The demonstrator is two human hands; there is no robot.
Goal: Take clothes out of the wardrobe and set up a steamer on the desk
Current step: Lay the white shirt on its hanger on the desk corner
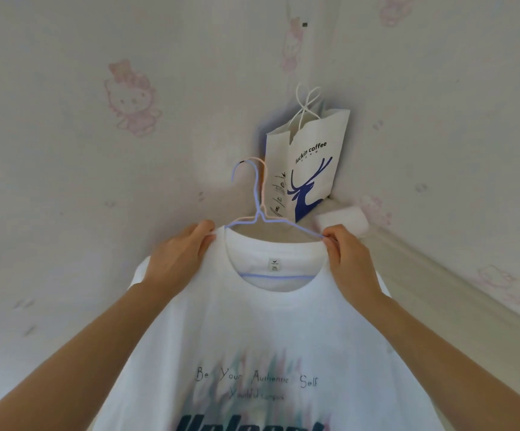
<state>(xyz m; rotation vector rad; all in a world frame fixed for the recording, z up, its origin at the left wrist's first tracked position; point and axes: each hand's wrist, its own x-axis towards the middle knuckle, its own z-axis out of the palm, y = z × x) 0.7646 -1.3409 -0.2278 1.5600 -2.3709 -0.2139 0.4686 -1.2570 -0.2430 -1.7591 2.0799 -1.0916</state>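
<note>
A white printed T-shirt [262,331] hangs in front of me on a thin blue wire hanger [254,194], with a pink wire hanger right behind it. My left hand [181,256] grips the shirt's left shoulder by the collar. My right hand [346,259] pinches the collar's right edge where the blue hanger arm runs into the shirt. The hooks of both hangers stick up above the collar, and I cannot tell what they hang from. No steamer, wardrobe or desk is in view.
A white paper coffee bag [311,169] with a blue deer print hangs in the wall corner just behind the hangers. Pale wallpaper with pink cartoon figures [131,98] covers both walls. A white block [342,223] and a moulding [433,275] run along the right wall.
</note>
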